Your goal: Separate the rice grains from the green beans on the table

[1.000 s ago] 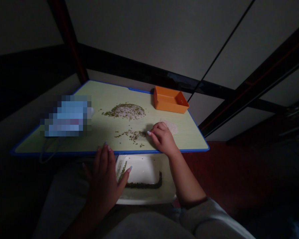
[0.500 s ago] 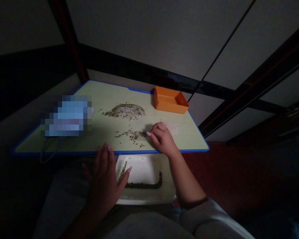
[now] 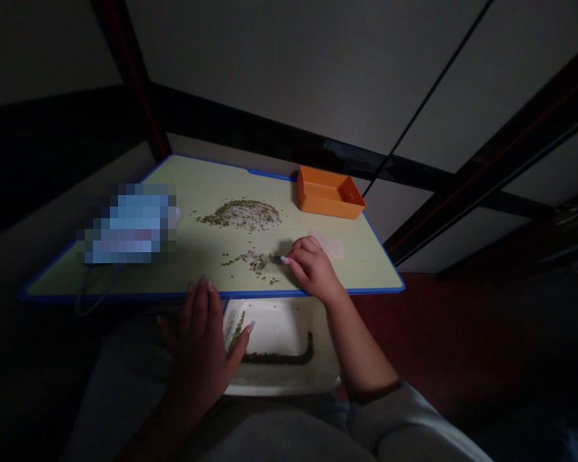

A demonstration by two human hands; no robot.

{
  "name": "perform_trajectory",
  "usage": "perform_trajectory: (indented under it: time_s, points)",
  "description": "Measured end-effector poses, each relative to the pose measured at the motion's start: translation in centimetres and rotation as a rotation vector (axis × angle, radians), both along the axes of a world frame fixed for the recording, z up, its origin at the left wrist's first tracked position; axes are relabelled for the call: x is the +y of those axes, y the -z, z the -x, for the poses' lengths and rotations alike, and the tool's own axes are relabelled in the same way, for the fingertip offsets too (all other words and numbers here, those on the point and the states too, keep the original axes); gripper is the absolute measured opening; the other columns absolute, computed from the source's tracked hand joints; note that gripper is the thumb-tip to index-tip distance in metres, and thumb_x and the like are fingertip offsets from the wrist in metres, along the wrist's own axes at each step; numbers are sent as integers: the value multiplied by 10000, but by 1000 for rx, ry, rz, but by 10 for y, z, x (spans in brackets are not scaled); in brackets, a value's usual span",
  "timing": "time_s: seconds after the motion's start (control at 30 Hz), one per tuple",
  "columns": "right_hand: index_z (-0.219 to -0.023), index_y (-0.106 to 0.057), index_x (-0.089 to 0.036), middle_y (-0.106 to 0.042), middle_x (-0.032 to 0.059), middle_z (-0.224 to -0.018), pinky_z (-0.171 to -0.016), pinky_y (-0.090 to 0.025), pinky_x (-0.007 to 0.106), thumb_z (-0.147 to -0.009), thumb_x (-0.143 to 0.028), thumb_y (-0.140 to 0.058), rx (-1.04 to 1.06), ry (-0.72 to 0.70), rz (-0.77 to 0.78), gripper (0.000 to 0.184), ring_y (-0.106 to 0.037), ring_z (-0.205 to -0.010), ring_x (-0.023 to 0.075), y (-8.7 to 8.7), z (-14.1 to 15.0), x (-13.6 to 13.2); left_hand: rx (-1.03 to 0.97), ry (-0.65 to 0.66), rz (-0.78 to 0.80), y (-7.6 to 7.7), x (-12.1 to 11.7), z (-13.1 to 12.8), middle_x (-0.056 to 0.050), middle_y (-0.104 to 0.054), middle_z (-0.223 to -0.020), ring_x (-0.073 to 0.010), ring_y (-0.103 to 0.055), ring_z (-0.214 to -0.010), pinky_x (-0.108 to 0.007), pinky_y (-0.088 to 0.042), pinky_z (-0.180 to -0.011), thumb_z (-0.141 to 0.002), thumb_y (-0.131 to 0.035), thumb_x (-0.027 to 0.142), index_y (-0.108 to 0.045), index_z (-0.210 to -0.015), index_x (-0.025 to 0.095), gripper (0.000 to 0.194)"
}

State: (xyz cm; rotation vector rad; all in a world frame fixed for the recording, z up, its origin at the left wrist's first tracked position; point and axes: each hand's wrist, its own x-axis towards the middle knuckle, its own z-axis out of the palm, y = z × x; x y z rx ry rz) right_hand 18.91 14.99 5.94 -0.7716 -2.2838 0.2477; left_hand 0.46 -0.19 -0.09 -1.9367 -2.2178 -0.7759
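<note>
A mound of small green beans mixed with white rice-like grains lies on the pale green tabletop. A smaller scatter of the same beans and grains is spread nearer the front edge. At the right end of this scatter rests my right hand, thumb and fingers pinched together; what they hold, if anything, is hidden. Just behind it is a patch of pale grains. My left hand is open, its fingertips at the blue front edge and its thumb over a white tray holding green beans.
An orange box stands at the back right of the table. On the left is a blurred-out blue and white item, with a thin cord hanging over the front edge. Pale panels rise behind the table.
My right thumb and fingertips have shifted very slightly left over the small scatter. My left hand, the mound and the tray look the same.
</note>
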Motion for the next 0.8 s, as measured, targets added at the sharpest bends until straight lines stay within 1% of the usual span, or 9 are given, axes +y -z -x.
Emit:
perform_trajectory:
  time_s: [0.4, 0.8]
  points:
    - [-783, -643, -190, -569, 70, -851, -792, -425, 347, -946, -298, -508, 3, 49, -18, 237, -502, -866, 197, 3, 2, 1, 9, -4, -4, 2, 0, 1, -230, -230, -1572, -365, -170, -1472, -728, -132, -1102, -906, -380, 438, 24, -1516, 143, 788]
    - [-747, -635, -188, -565, 67, -828, -772, -422, 338, -949, -307, -499, -8, 69, -37, 271, -496, -840, 192, 0, 7, 0, 11, -6, -9, 3, 0, 1, -230, -250, -1564, -365, -188, -1467, -723, -129, -1106, -905, -380, 433, 15, -1517, 148, 782]
